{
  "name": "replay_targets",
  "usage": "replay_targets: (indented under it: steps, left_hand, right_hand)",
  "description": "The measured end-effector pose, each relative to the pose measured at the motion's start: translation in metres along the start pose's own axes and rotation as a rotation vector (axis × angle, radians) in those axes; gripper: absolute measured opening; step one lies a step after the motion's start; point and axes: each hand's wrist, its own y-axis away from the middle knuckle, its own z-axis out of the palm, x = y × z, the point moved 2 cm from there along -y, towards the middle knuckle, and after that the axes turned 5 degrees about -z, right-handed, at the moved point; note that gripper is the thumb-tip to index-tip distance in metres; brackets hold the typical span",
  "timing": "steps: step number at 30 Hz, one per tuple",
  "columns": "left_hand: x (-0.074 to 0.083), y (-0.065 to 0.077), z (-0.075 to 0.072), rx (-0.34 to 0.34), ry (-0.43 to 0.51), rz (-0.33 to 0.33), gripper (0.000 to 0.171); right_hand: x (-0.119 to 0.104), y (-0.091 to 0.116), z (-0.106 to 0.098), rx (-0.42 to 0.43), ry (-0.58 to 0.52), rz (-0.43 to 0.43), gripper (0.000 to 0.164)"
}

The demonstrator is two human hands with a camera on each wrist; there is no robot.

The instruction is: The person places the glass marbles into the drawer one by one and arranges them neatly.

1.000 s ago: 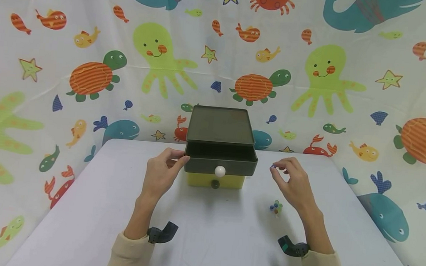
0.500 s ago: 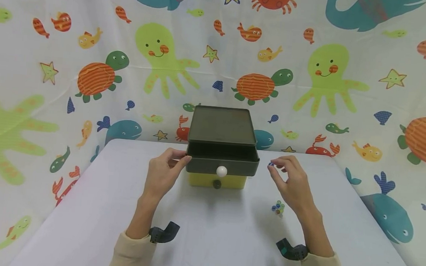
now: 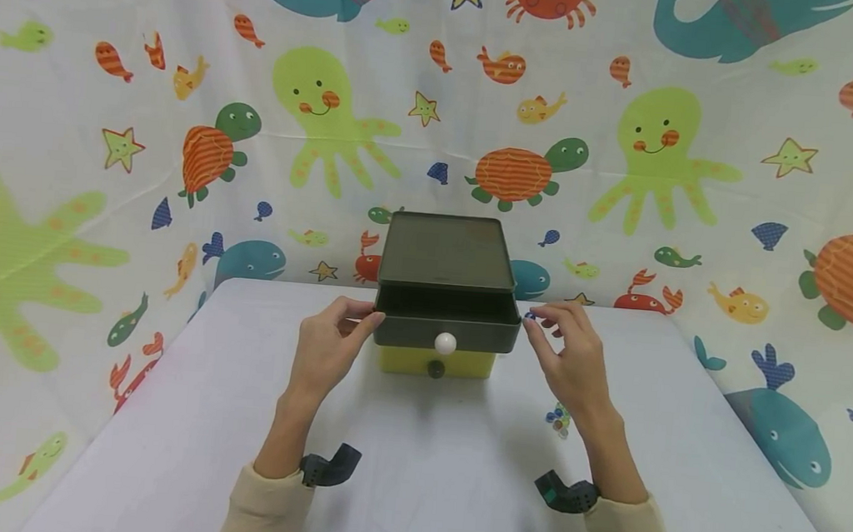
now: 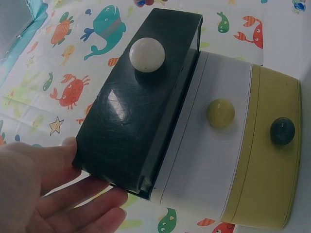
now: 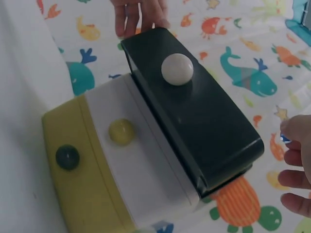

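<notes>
- Here's the left hand, grasping the green drawer at its left front corner, thumb on the front and fingers round the side; that hold probably steadies it.
- Over on the other side, the right hand has a blue bead pinched between thumb and fingertip, just outside the drawer's right wall, the right wrist view showing a gap between them.
- The tip-of-the-fingers pinch seems to suit so small a piece.
- Green drawer out from the chest, open on top; its floor is dark, and I can't tell whether anything lies inside.
- Below it, the white drawer and yellow drawer look closed, contents hidden.
- Loose beads sit clustered on the table near the right forearm, likely for easy reach.
</notes>
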Motion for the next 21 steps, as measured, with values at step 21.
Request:
replay_targets:
  steps: [21]
  left_hand:
    - [0.001, 0.000, 0.000, -0.004, -0.003, -0.022, 0.032]
  right_hand:
    - [-0.006, -0.007, 0.020, -0.040, 0.056, 0.025, 0.027]
